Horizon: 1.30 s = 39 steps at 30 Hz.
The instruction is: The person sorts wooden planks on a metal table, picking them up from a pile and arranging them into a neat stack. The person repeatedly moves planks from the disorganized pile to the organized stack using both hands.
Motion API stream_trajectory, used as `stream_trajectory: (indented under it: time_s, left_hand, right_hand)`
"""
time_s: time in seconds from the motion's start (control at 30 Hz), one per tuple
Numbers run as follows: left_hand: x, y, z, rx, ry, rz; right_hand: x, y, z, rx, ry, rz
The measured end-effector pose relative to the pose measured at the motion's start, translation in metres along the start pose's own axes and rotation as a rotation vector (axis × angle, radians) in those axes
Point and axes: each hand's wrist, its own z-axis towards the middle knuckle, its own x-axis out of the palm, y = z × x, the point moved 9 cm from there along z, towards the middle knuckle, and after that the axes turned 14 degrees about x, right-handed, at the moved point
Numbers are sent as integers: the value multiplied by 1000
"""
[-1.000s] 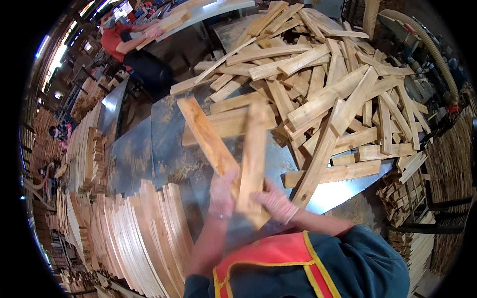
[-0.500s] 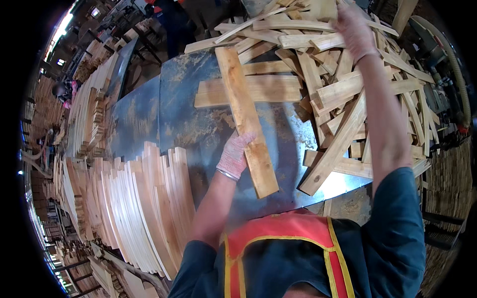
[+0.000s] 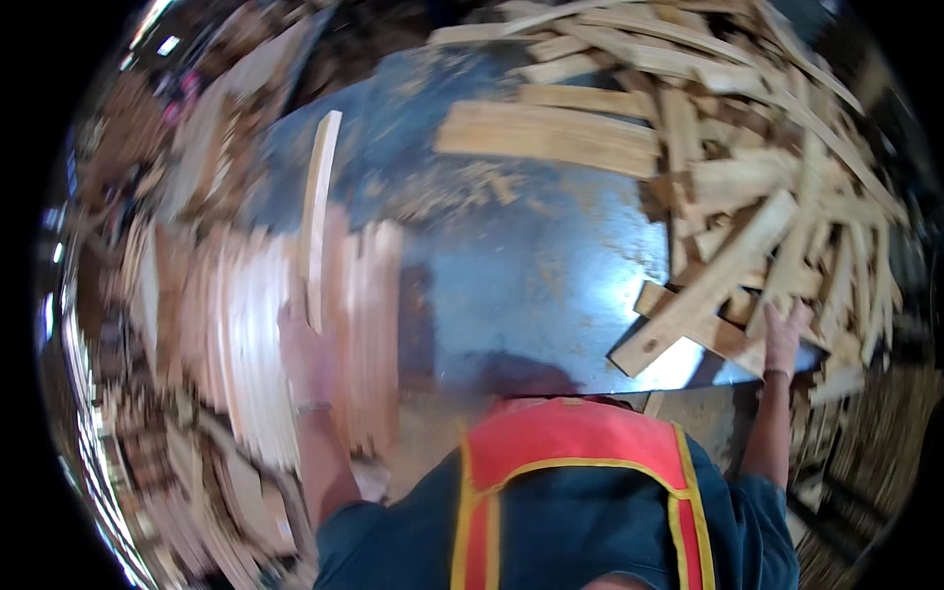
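Gripped in my gloved left hand (image 3: 307, 359) is a narrow wooden board (image 3: 320, 202), turned on its edge. It points away from me over the row of stacked boards (image 3: 261, 334) on the left; motion blurs whether it touches them. Off to the right, my right hand (image 3: 783, 342) closes on the near end of another wooden board (image 3: 793, 270) in the loose heap. Beside that hand, a knotted board (image 3: 703, 285) lies slanting across the heap, its near end over the metal tabletop.
A dusty metal table (image 3: 521, 265) spreads between stack and heap. Wide boards (image 3: 551, 136) lie flat toward its far side. The jumbled heap of boards (image 3: 737, 182) covers the right side, with pieces jutting past the edge. More timber (image 3: 231, 118) is piled at the far left.
My left hand has carried its board from mid-table leftward to the stack and turned it on edge. My right hand has come back from the far heap to its near right side.
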Motion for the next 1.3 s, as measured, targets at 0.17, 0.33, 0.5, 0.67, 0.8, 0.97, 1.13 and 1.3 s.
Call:
stream_trajectory:
  time_s: [0.17,0.33,0.5,0.67,0.8,0.97,1.13,1.3]
  left_hand:
    - [-33,118,-63,-144,56,465]
    - [-6,16,-97,290,-204,568]
    - [62,-175,-154,467,259,-70]
    - [102,-233,-205,594,410,-162]
    - [65,-148,-189,429,223,-127]
    - [-16,113,-159,-365,167,91]
    - [-10,227,-200,-338,4,52]
    - [-36,202,-174,-246,-34,-128]
  right_hand:
    - [46,19,51,-12,125,121]
    - [59,10,100,-104,-20,-70]
    - [48,90,10,-162,269,516]
    - [152,66,-53,448,839,954]
    - [178,103,-91,472,1076,1159]
    - [198,160,-215,324,1240,998]
    - [308,264,-393,249,1402,628]
    - [340,377,-556,-58,1501,337]
